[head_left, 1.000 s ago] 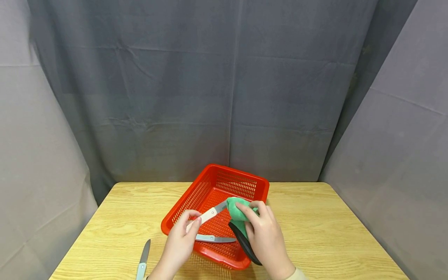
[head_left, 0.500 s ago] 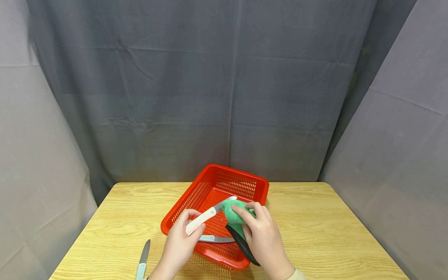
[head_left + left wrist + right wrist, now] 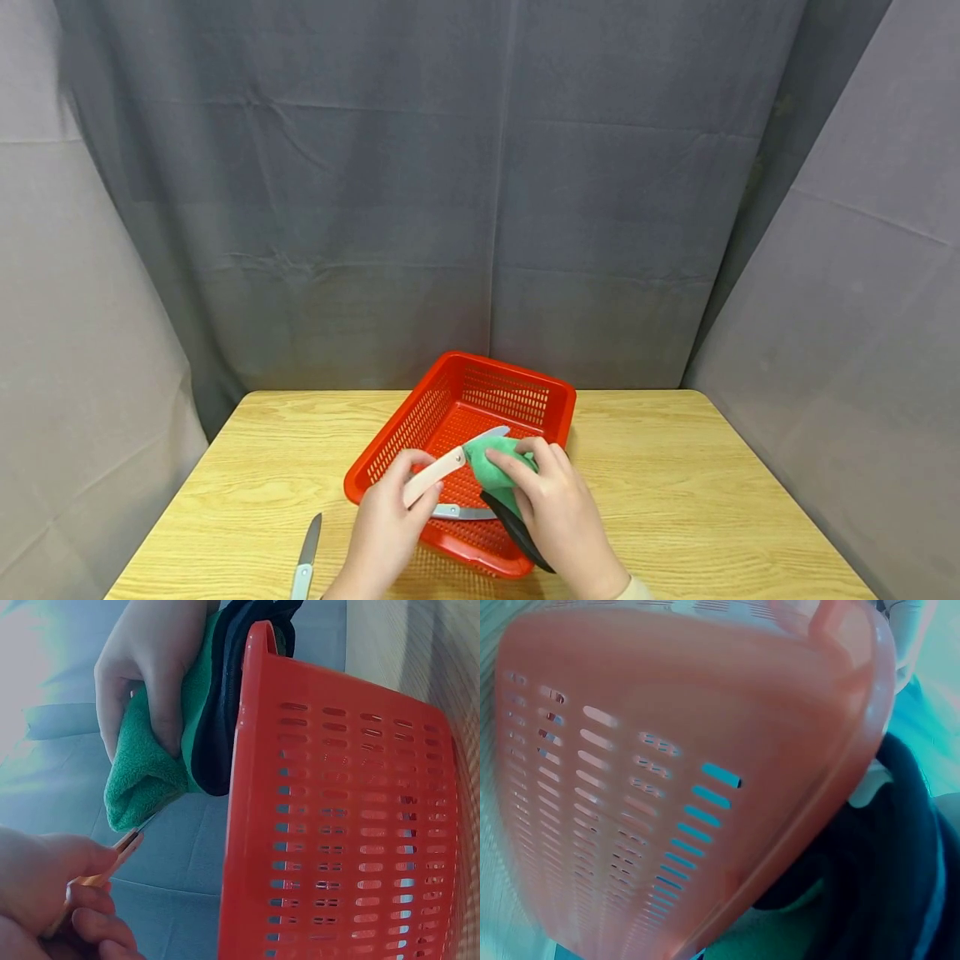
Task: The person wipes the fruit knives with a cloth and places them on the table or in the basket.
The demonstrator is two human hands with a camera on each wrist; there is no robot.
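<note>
Green cloth, pinched by fingers of the right hand, partly hid the knife pinched by the left hand.

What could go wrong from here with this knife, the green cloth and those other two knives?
The right hand has the green cloth against the held knife; a slip might cut that hand. Another knife lies in the red basket just below, so its blade could nick a lowered hand. A third knife lies on the table near the left hand, which might knock it.
</note>
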